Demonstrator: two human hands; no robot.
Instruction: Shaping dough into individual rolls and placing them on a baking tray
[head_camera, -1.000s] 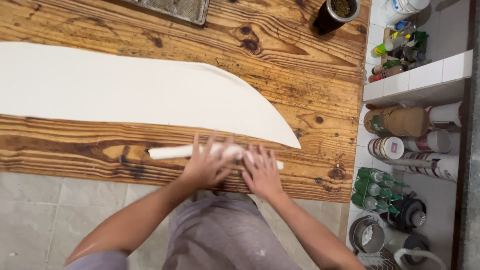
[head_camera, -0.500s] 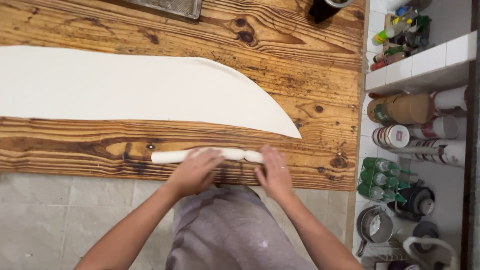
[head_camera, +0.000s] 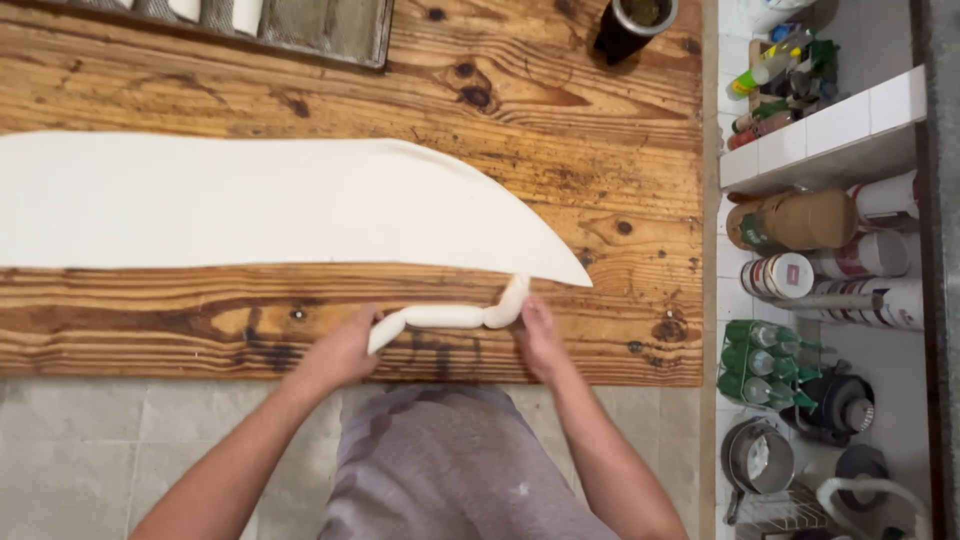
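Observation:
A short white rope of dough (head_camera: 445, 317) lies near the front edge of the wooden table (head_camera: 620, 190). My left hand (head_camera: 345, 347) grips its left end. My right hand (head_camera: 535, 335) holds its right end, which curls up toward the tip of the big sheet. That large flat sheet of white dough (head_camera: 250, 205) stretches across the table from the left edge and tapers to a point just above the rope.
A metal baking tray (head_camera: 300, 25) with pale rolls sits at the table's far edge, a dark cup (head_camera: 630, 25) to its right. White tiled shelves (head_camera: 830, 130) on the right hold bottles, jars, cans and pots. Grey floor tiles lie below.
My hands were flat on the rope, rolling it. They have since slid apart to its ends, the rope is longer, and its right end has bent upward.

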